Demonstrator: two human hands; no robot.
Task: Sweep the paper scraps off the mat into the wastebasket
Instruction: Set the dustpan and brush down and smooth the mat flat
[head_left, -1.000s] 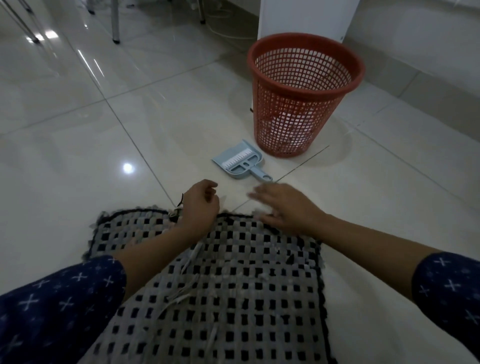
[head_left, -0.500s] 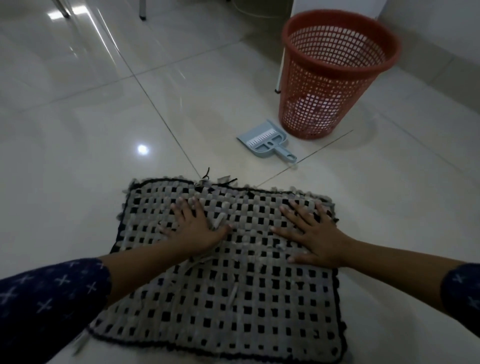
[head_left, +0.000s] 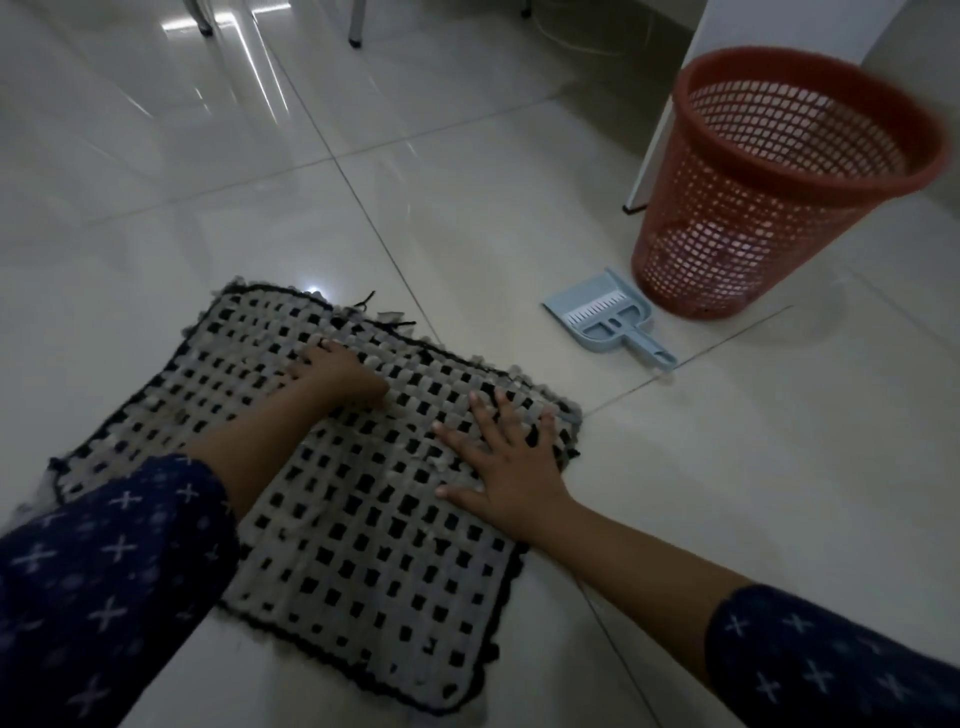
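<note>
A grey and black woven mat (head_left: 332, 545) lies on the tiled floor. My left hand (head_left: 337, 376) rests on its far part, fingers curled down onto the weave. My right hand (head_left: 506, 462) lies flat on the mat's right side with fingers spread. A few small pale paper scraps (head_left: 441, 462) show on the weave by my right hand; others are hard to tell in the dim light. The red mesh wastebasket (head_left: 779, 208) stands at the far right. A light blue dustpan (head_left: 605, 319) lies on the floor in front of it.
A white cabinet panel (head_left: 675, 104) stands behind the wastebasket. Furniture legs (head_left: 356, 31) and a cable show at the far top. Glossy floor tiles (head_left: 260, 208) surround the mat.
The view has shifted, so the mat and the wastebasket sit further right. My left hand's fingers have curled from flat. My right hand stays flat on the mat.
</note>
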